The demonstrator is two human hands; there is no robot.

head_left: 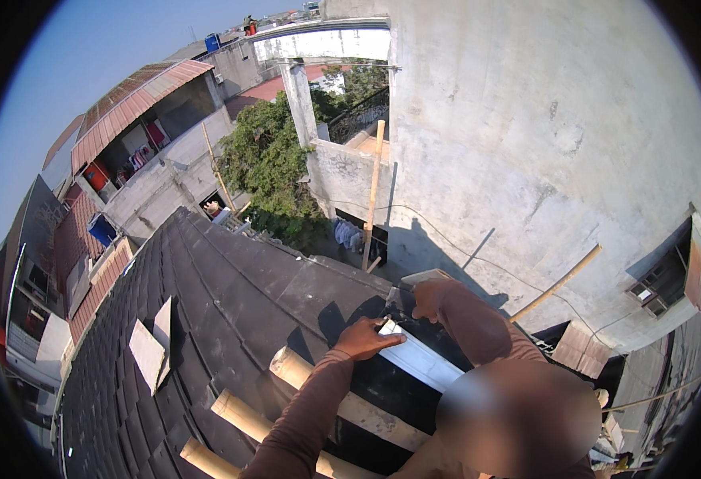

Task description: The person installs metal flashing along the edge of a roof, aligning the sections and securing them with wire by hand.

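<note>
A long white strip [419, 356] with lengthwise ridges lies at a slant over the dark roof edge. My left hand [360, 339] grips its far end, the thumb along its side and the fingers beside the end. Just beyond that end, to the right, my right hand [427, 298] is closed, its fingers partly hidden by the hand itself. A pale flat piece [426, 276] shows at its far side; its kind and whether the hand grips it cannot be made out. Dark roof tiles [230, 279] spread under and left of my hands.
Bamboo poles [290, 366] stick out below my left forearm. Two pale flat offcuts [150, 347] rest on the tiles at left. Beyond the roof's edge is a drop, with upright bamboo [375, 184] and a tall grey wall [518, 144]. A blurred patch hides the lower right.
</note>
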